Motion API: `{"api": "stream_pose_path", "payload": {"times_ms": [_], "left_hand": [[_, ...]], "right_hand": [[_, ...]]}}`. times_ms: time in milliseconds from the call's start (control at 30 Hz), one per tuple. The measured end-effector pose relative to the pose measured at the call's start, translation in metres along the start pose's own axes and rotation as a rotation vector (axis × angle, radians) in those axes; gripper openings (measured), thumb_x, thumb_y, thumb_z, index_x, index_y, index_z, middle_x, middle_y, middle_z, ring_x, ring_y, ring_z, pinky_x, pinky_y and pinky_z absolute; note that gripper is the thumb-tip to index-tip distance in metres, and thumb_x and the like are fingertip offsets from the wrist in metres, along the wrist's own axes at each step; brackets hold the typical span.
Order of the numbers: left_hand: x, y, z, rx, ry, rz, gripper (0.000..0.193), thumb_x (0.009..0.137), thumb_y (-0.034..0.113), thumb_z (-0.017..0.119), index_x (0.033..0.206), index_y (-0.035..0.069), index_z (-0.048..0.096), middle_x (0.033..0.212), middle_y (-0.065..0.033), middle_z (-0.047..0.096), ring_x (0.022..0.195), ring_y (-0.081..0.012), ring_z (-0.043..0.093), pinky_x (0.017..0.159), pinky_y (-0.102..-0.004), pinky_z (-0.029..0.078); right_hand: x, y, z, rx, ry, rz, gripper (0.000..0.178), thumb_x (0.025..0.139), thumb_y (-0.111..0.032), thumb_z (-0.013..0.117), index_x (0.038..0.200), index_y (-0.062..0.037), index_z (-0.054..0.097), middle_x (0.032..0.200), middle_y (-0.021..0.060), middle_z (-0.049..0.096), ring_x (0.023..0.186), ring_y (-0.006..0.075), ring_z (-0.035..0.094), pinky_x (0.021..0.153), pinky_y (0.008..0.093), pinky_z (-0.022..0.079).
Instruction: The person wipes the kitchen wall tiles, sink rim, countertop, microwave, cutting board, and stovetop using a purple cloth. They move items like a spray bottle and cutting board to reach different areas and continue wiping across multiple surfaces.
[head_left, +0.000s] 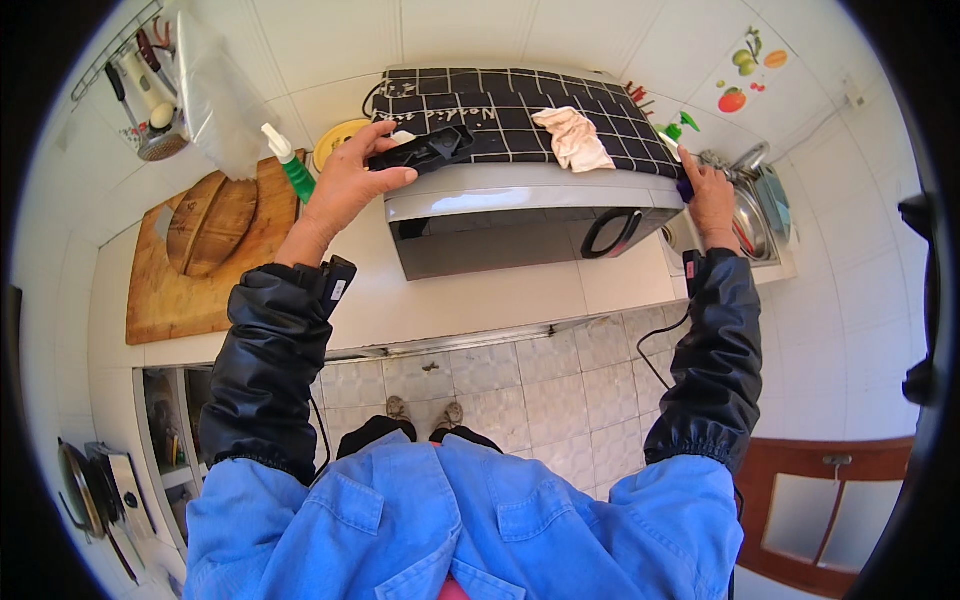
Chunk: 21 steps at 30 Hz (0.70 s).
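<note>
The black object (428,150) is clamped at one end between thumb and fingers of the left hand (348,188), by the microwave's (480,203) top front edge, and could be dropped if that grip slips; whether the right hand (712,202) is closed cannot be told.

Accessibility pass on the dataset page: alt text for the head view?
A person's left hand holds a black object at the front edge of a microwave topped with black gridded cloth; the right hand is by its right end. A crumpled pale cloth lies on top. At left, a wooden lid rests on a cutting board.
</note>
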<state>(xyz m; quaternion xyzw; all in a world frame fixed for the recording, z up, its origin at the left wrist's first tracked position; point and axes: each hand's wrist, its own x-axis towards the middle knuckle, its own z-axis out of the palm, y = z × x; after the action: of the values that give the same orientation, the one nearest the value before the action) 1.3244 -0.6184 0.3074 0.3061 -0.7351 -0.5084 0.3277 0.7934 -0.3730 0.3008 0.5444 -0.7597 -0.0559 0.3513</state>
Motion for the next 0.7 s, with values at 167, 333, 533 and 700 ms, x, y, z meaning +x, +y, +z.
{"api": "stream_pose_path", "payload": {"times_ms": [167, 333, 533, 700], "left_hand": [[-0.006, 0.005, 0.000, 0.070, 0.021, -0.016, 0.076, 0.077, 0.019, 0.087, 0.145, 0.006, 0.055, 0.123, -0.0109, 0.065, 0.115, -0.0210, 0.060, 0.101, -0.0321, 0.048], [-0.011, 0.019, -0.002, 0.159, 0.005, -0.004, 0.077, 0.076, 0.019, 0.086, 0.145, 0.007, 0.055, 0.120, -0.0086, 0.065, 0.118, -0.0214, 0.059, 0.103, -0.0332, 0.047], [-0.016, 0.039, -0.007, 0.168, 0.021, 0.032, 0.075, 0.075, 0.023, 0.084, 0.142, 0.006, 0.056, 0.122, -0.0126, 0.067, 0.119, -0.0230, 0.061, 0.101, -0.0344, 0.048], [0.011, 0.040, -0.021, 0.278, 0.220, 0.214, 0.073, 0.076, 0.027, 0.084, 0.140, 0.004, 0.057, 0.124, -0.0171, 0.069, 0.119, -0.0260, 0.065, 0.099, -0.0352, 0.050]], "right_hand": [[0.022, 0.008, 0.012, 0.219, -0.104, -0.107, 0.070, 0.081, 0.006, 0.061, 0.136, -0.0365, 0.066, 0.101, 0.0058, 0.066, 0.096, 0.0294, 0.064, 0.086, 0.0443, 0.054], [0.017, 0.009, -0.006, 0.270, -0.117, -0.084, 0.053, 0.080, 0.005, 0.062, 0.117, -0.0297, 0.077, 0.101, 0.0057, 0.065, 0.097, 0.0302, 0.063, 0.087, 0.0430, 0.053], [0.050, -0.011, -0.101, 0.205, 0.108, -0.020, 0.046, 0.079, 0.001, 0.067, 0.117, -0.0237, 0.076, 0.109, 0.0066, 0.068, 0.101, 0.0312, 0.063, 0.087, 0.0432, 0.052], [0.124, -0.090, -0.171, 0.590, 0.477, -0.139, 0.057, 0.077, 0.011, 0.060, 0.126, -0.0169, 0.071, 0.115, 0.0123, 0.068, 0.107, 0.0340, 0.062, 0.094, 0.0416, 0.050]]}}
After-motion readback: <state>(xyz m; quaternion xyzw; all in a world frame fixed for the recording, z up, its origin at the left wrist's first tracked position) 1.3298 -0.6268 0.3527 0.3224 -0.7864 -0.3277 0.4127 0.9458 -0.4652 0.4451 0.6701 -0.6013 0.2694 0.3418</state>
